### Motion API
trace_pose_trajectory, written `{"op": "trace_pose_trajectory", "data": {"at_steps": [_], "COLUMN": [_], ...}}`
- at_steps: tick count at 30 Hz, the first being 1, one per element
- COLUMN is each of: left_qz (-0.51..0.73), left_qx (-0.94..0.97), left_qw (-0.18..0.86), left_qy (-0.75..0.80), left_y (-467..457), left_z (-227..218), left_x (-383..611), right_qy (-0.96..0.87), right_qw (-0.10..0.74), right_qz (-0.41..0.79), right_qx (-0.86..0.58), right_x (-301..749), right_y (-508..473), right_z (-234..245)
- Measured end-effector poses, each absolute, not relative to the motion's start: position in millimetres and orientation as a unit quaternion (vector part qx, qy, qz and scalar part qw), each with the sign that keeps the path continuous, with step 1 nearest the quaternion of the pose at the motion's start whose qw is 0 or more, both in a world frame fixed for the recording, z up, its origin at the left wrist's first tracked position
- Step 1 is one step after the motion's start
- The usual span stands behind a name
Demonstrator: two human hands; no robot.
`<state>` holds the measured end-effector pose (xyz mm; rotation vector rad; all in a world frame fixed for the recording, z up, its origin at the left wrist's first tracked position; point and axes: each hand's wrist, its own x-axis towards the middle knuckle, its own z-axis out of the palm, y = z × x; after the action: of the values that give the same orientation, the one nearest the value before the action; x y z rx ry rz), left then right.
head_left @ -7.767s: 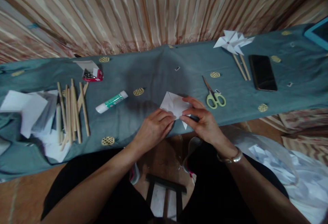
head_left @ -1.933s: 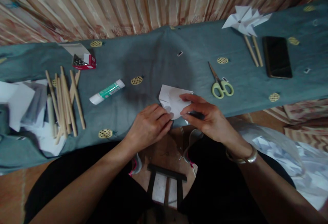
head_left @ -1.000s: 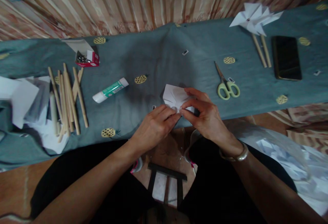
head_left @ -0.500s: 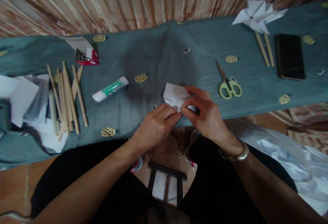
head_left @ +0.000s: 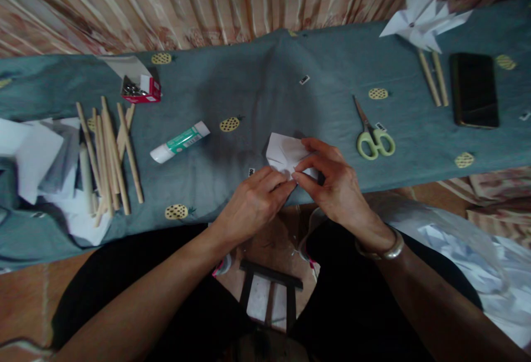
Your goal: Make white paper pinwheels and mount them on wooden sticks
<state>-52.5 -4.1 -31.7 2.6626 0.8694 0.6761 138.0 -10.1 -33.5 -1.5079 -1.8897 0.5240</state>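
Observation:
A folded white paper piece (head_left: 284, 152) lies at the near edge of the teal cloth (head_left: 257, 102). My left hand (head_left: 253, 203) pinches its near corner with curled fingers. My right hand (head_left: 332, 185), with a metal bangle at the wrist, pinches the same paper from the right, fingertips meeting those of the left hand. Part of the paper is hidden under my fingers.
Green-handled scissors (head_left: 371, 135) lie right of the paper, a glue stick (head_left: 180, 141) left. Wooden sticks (head_left: 108, 155) and white paper sheets (head_left: 37, 157) sit far left, a red box of clips (head_left: 139, 88) behind. Finished paper pinwheels (head_left: 421, 22) and a black phone (head_left: 475, 90) lie far right.
Both hands have drawn together on the paper's near corner; the paper is folded smaller than before. The view has shifted slightly.

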Motion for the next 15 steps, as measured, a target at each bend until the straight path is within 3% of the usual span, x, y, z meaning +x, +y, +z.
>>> {"op": "trace_pose_trajectory", "data": {"at_steps": [15], "left_qz": [0.238], "left_qx": [0.917], "left_qw": [0.134], "left_qy": [0.291], "left_y": [-5.2], "left_z": [-31.0], "left_x": [-52.8], "right_qy": [-0.724], "right_qw": [0.322], "right_qz": [0.207], "right_qx": [-0.574], "right_x": [139.7], "right_y": [-10.2], "right_z": [-32.3]}}
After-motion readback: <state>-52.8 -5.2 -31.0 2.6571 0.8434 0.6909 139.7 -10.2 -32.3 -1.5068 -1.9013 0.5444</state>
